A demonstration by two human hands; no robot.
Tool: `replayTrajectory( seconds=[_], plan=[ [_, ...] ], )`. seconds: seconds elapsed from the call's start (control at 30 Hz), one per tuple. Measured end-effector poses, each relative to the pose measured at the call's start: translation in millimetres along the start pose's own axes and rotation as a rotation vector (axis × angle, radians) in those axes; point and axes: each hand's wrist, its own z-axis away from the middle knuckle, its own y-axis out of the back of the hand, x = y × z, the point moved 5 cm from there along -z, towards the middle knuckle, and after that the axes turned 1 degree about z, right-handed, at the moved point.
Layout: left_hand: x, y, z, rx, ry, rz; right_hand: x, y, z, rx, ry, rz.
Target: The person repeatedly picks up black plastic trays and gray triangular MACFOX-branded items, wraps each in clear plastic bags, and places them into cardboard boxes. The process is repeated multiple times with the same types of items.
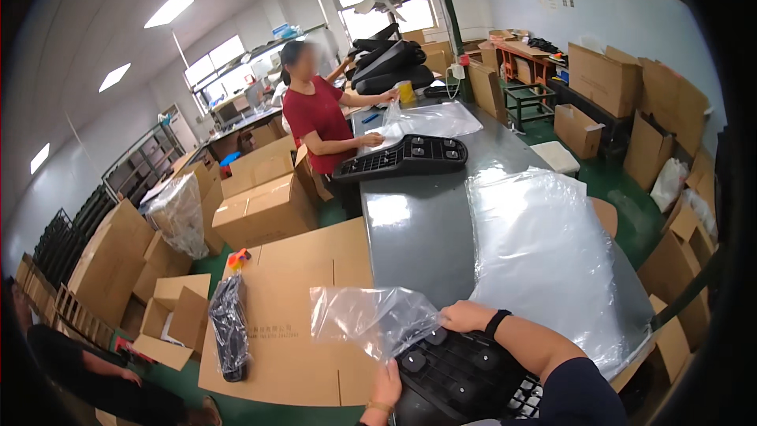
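Note:
A clear plastic bag lies over the far end of a black moulded plastic panel in front of me. Raised mounts and a grid show on the panel. My right hand, a black band at its wrist, is closed on the bag's right edge, fingers bent. At the bag's near left edge, beside the panel, my left hand is closed on the film; its fingertips are partly hidden. The bag's other end sticks out past the table's left edge. A stack of clear plastic bags lies to the right on the grey table.
Across the table a person in red handles clear film near another black panel. Flattened cardboard at left bears a bagged black part. Cartons crowd the left floor; more boxes stand right. Someone's arm shows lower left.

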Motion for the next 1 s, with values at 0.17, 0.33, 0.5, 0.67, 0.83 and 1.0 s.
replayTrajectory(
  seconds=[0.17,0.33,0.5,0.67,0.83,1.0],
  plan=[
    [41.5,4.7,26.0,-0.318,0.118,-0.259,5.1,21.0,-4.4,0.184,-0.048,0.103],
    [64.7,9.0,32.5,-0.066,-0.199,-0.185,51.1,31.4,5.4,0.312,-0.113,-0.068],
    [114.1,23.4,42.2,0.031,-0.418,0.057,83.4,19.5,77.1,0.148,-0.029,-0.010],
    [129.5,-1.8,65.3,-0.145,-0.323,-0.013,106.3,13.3,175.9,0.299,-0.182,-0.444],
    [126.6,4.6,79.3,-0.160,-0.333,-0.081,138.8,-0.9,344.9,0.537,-0.481,-0.721],
    [133.6,0.2,85.1,-0.175,-0.323,-0.037,170.5,-102.9,532.7,0.538,-1.000,-0.732]
  ],
)
